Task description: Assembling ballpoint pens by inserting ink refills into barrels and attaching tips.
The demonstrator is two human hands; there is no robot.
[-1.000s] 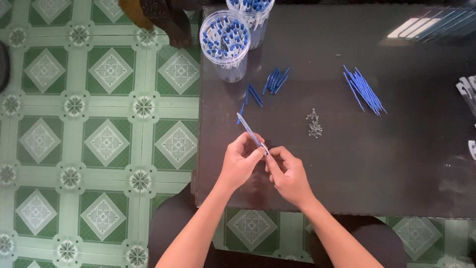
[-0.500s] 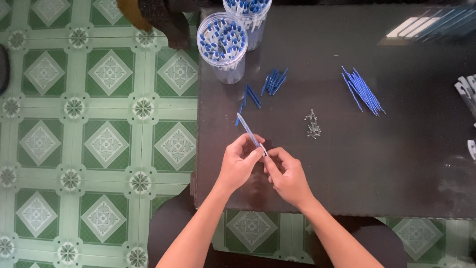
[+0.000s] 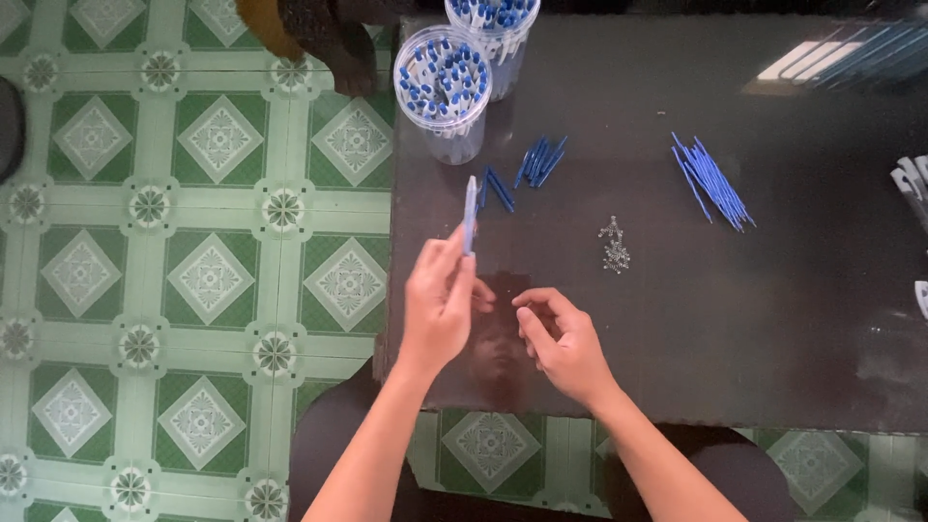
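My left hand point(image 3: 440, 300) grips a slim clear-and-blue pen point(image 3: 471, 213) by its lower end, tip pointing away toward the jars. My right hand point(image 3: 561, 338) hovers just to the right over the dark glass table point(image 3: 773, 319), fingers loosely curled and holding nothing. A clear plastic jar point(image 3: 444, 89) packed with blue-capped pens stands straight beyond the held pen. A second such jar point(image 3: 496, 24) stands behind it. Small blue pen caps point(image 3: 539, 160) lie in a loose pile right of the pen tip. A little heap of metal springs point(image 3: 614, 248) lies to the right.
A bundle of blue ink refills point(image 3: 713, 182) lies at the table's right middle. Clear pen barrels point(image 3: 909, 184) show at the right edge. Green patterned floor tiles point(image 3: 193, 280) fill the left. A dark object point(image 3: 319, 29) stands on the floor by the table's far corner.
Both hands held the pen together before. Now my right hand has let go, and my left hand has lifted the pen upright toward the jars.
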